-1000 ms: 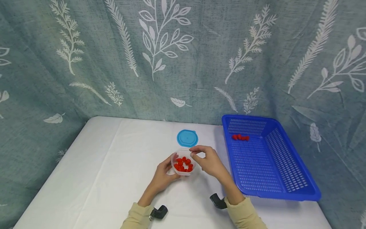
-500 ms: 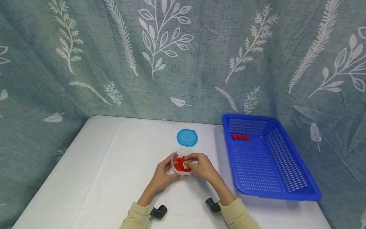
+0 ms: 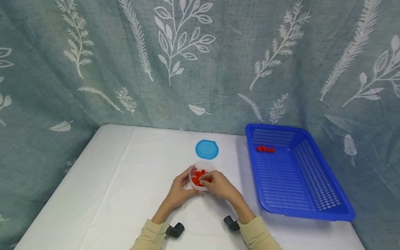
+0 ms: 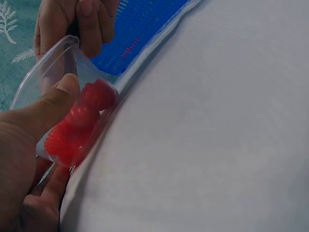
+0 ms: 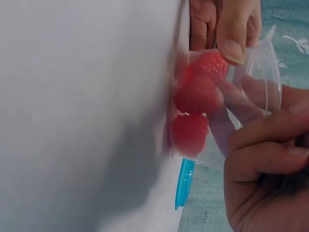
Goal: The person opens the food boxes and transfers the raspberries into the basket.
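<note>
A small clear plastic container point(image 3: 207, 166) with several red raspberries point(image 3: 196, 180) inside sits at mid-table. My left hand point(image 3: 178, 192) holds its left side, the thumb across the near wall in the left wrist view. From the right, my right hand point(image 3: 221, 186) reaches over the rim. Through the clear wall in the right wrist view, its fingers stretch down to a raspberry point(image 5: 197, 95). Whether they pinch it is unclear. Behind the container lies a round blue lid point(image 3: 207, 149).
A large blue plastic basket point(image 3: 281, 194) stands at the right, with several red raspberries point(image 3: 265, 149) near its back left corner. White cloth point(image 3: 134, 166) covers the table. A green leaf-patterned curtain point(image 3: 200, 86) hangs behind.
My right hand has moved left and down from the container's right rim into it, among the raspberries. The left hand keeps its hold. The head view has shifted slightly.
</note>
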Motion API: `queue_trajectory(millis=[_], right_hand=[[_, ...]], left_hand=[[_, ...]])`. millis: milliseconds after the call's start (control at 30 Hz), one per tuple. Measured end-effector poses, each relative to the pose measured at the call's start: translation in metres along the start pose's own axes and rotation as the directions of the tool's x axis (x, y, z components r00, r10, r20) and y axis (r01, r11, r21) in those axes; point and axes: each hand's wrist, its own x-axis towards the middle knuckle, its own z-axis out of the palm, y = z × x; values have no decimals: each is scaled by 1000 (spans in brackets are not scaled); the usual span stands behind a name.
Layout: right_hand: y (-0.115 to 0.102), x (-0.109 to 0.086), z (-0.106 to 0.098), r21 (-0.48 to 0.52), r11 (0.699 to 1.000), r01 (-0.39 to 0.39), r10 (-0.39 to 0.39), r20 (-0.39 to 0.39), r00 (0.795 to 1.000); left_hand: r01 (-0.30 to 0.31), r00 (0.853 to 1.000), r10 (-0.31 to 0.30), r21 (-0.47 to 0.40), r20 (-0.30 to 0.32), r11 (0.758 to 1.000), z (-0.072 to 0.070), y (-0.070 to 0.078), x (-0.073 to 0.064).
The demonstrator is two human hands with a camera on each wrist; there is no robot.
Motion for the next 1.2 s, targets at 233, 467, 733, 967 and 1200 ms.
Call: queue_trajectory(millis=[233, 467, 733, 967, 1200], right_hand=[[-1, -1, -6, -10, 1000, 10, -10, 45, 999], [0, 1, -6, 64, 998, 20, -22, 27, 999], [2, 4, -8, 62, 998, 25, -29, 78, 996], [2, 5, -6, 68, 997, 39, -43, 55, 998], [3, 7, -8, 73, 997, 39, -44, 67, 997]], left_hand=[[-13, 1000, 13, -8, 2, 1000, 3, -1, 1], [4, 1000, -4, -1, 0, 1000, 2, 3, 1], [3, 1000, -3, -2, 4, 1000, 2, 1, 0], [11, 1000, -11, 13, 4, 1000, 0, 3, 0], [3, 1000, -3, 3, 2, 1000, 1, 3, -1]])
